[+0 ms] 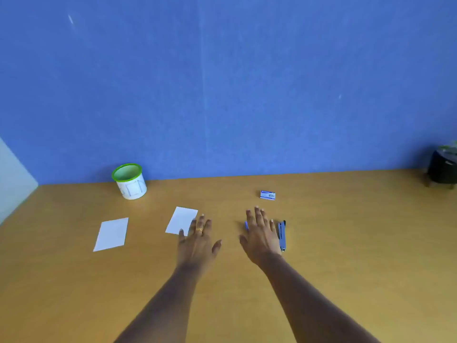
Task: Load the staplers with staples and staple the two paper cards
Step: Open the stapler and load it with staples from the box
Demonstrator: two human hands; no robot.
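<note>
Fingers of right hand [261,233] spread flat, holding nothing, covering one blue stapler [246,225]; 2nd stapler [282,235] just beside pinky. Staple box [267,195] beyond fingertips. Left hand [197,240] also splayed, empty, fingertips over paper card [180,219]; other card [111,234] further left. Staplers prob rigid, smallish: grip body sides. Cards thin, lift by edge.

On the table [346,243], two paper cards lie side by side at the left: one card [111,234] far left, the other card [180,220] nearer the middle. A tub [129,181] stands behind them by the wall [222,82]. A stapler [282,235] lies to the right, a small box [267,195] behind it, a pot [442,170] in the far right corner
</note>
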